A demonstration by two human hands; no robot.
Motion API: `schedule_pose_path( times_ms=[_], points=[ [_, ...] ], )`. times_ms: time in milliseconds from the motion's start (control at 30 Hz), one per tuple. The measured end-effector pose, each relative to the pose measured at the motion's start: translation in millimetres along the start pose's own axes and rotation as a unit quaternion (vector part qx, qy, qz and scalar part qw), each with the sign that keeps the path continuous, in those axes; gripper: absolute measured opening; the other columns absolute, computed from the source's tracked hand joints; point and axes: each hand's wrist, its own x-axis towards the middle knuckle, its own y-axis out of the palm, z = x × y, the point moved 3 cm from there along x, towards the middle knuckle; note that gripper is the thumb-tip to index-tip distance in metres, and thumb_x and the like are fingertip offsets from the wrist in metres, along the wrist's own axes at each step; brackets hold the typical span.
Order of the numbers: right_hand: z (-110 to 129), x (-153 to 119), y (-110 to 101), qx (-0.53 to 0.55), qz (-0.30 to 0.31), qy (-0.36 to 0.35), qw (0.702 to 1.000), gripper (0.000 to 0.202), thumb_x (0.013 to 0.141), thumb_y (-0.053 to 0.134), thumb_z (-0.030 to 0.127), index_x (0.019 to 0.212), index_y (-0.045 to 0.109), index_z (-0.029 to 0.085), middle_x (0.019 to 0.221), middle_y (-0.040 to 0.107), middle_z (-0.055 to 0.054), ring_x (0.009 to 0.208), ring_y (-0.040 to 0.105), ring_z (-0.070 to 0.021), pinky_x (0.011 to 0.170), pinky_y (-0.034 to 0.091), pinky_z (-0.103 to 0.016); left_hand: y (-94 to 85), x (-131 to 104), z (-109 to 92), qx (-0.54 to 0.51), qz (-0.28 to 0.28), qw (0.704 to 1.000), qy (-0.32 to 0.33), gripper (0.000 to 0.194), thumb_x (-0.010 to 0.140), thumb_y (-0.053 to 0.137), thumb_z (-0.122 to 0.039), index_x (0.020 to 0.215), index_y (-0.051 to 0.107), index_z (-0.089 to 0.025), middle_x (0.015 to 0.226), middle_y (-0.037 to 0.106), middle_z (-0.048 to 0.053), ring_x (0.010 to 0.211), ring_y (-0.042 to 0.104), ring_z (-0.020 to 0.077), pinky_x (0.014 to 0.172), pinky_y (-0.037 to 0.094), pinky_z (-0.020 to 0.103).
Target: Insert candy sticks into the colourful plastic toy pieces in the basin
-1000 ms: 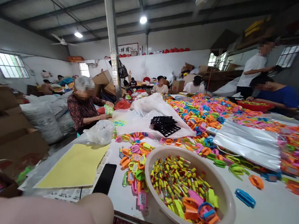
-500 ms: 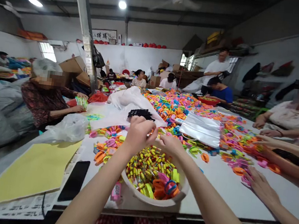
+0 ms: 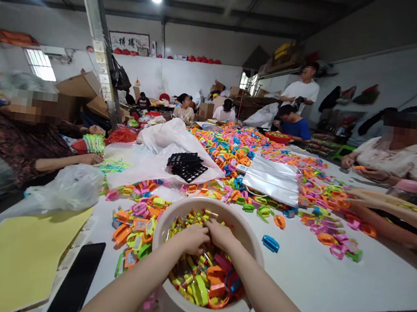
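A round white basin (image 3: 260,233) stands in front of me at the table's front edge. Inside it lie many small yellow-and-red capsule-like pieces (image 3: 187,265), with a few watch-shaped plastic toys (image 3: 211,283) in orange, lime, pink and blue at the near side. My left hand (image 3: 193,239) is down in the basin, fingers curled over the small pieces. Close beside it, my right hand (image 3: 220,236) reaches in with bent fingers. Both sets of fingertips are close together and partly hidden, so what they pinch cannot be made out.
Colourful watch toys (image 3: 228,151) are heaped across the white table (image 3: 291,282). Silver plastic bags (image 3: 274,179), black perforated pieces (image 3: 186,166), a phone (image 3: 77,281) and yellow card (image 3: 10,253) lie around the basin. Co-workers sit along both sides; a co-worker's arm (image 3: 394,219) extends in at right.
Both my hands have dropped from above the basin's far rim down into its contents. The view has tilted and shifted right. A co-worker's hand at right has drawn back from the toys.
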Motion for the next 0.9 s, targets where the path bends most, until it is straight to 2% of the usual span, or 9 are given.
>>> schedule_pose_path(
  times_ms=[167,233,300,400,533,667,767,900],
  points=[
    [6,0,-2,-0.061,0.021,0.003,0.998,0.040,0.086,0.036,0.011,0.119,0.058,0.017,0.115,0.061,-0.016,0.100,0.062,-0.0267,0.082,0.045,-0.033,18.9,7,-26,-0.061,0.094,0.989,0.095,0.027,0.073,0.065,-0.039,0.091,0.070,-0.020,0.085,0.070,0.005,0.083,0.063,0.0212,0.080,0.048,0.031],
    [6,0,-1,-0.071,0.027,0.008,0.997,0.040,0.084,0.036,0.008,0.115,0.060,0.017,0.115,0.061,-0.015,0.099,0.062,-0.0267,0.081,0.046,-0.033,27.7,10,-39,-0.093,0.130,0.978,0.132,0.034,0.068,0.068,-0.043,0.091,0.069,-0.018,0.084,0.070,0.004,0.078,0.063,0.0204,0.073,0.048,0.029],
    [7,0,0,-0.077,0.023,0.006,0.997,0.038,0.082,0.038,0.007,0.109,0.063,0.017,0.114,0.061,-0.015,0.098,0.062,-0.0268,0.080,0.045,-0.033,35.4,13,-47,-0.111,0.172,0.969,0.140,0.039,0.065,0.070,-0.043,0.093,0.067,-0.017,0.085,0.069,0.004,0.074,0.062,0.0205,0.068,0.048,0.029],
    [5,2,0,-0.080,0.004,0.003,0.997,0.037,0.080,0.039,0.006,0.107,0.063,0.018,0.114,0.062,-0.014,0.096,0.063,-0.0266,0.078,0.044,-0.032,40.0,15,-48,-0.114,0.207,0.964,0.125,0.032,0.070,0.066,-0.037,0.095,0.066,-0.016,0.084,0.068,0.003,0.069,0.062,0.0192,0.065,0.047,0.029],
    [1,5,-4,-0.054,-0.024,0.024,0.998,0.031,0.081,0.041,0.009,0.102,0.062,0.017,0.107,0.065,-0.012,0.094,0.063,-0.0259,0.074,0.042,-0.030,30.6,14,-41,-0.100,0.176,0.972,0.119,0.029,0.076,0.060,-0.035,0.100,0.064,-0.019,0.091,0.069,0.001,0.074,0.063,0.0171,0.073,0.047,0.028],
    [-8,8,-15,0.041,-0.095,0.080,0.991,0.018,0.082,0.043,0.017,0.094,0.056,0.015,0.092,0.067,-0.012,0.079,0.063,-0.0234,0.064,0.037,-0.029,11.1,14,-29,-0.026,0.099,0.994,0.036,0.027,0.079,0.055,-0.037,0.097,0.060,-0.018,0.095,0.069,0.005,0.084,0.063,0.0202,0.082,0.044,0.033],
    [-23,13,-23,0.146,-0.175,0.094,0.969,0.013,0.080,0.040,0.016,0.079,0.053,0.017,0.082,0.065,-0.009,0.072,0.059,-0.0197,0.063,0.037,-0.027,1.5,13,-21,0.018,0.095,0.995,-0.015,0.019,0.080,0.052,-0.032,0.090,0.059,-0.017,0.089,0.069,0.006,0.081,0.064,0.0202,0.083,0.042,0.035],
    [-42,17,-29,0.257,-0.282,0.080,0.921,0.012,0.074,0.041,0.023,0.067,0.050,0.019,0.077,0.063,-0.009,0.075,0.057,-0.0214,0.069,0.041,-0.029,-2.1,10,-14,0.041,0.079,0.996,-0.025,0.018,0.081,0.053,-0.027,0.095,0.060,-0.019,0.091,0.069,0.006,0.085,0.063,0.0201,0.088,0.039,0.038]
  ],
)
